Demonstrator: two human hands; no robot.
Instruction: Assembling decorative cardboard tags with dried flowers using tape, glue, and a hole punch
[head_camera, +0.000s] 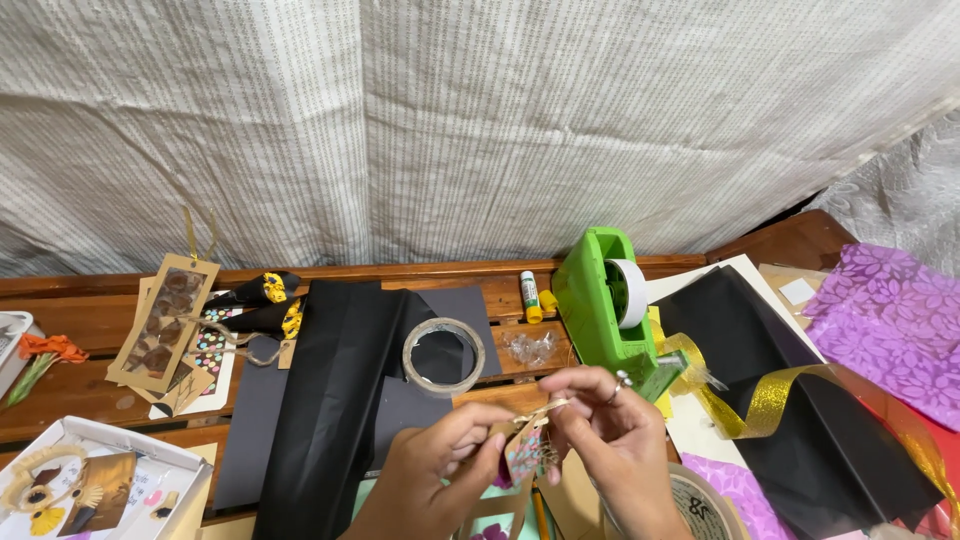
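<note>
My left hand (440, 470) and my right hand (610, 435) meet low in the middle of the view. Together they pinch a small brown paper tag (524, 450) with coloured dots and a thin twine string (540, 410) at its top. The right hand wears a ring and holds the string's end; the left hand's fingers grip the tag's lower edge. Just beyond the hands lies a clear tape roll (443, 355) on black paper (340, 390).
A green tape dispenser (605, 300) stands right of centre, a glue stick (529, 295) behind it. Gold ribbon (770, 400) crosses black paper at the right, purple patterned sheet (890, 320) beyond. Brown tags (165, 325) and a white box (90, 480) sit left. A white curtain hangs behind the wooden table (80, 300).
</note>
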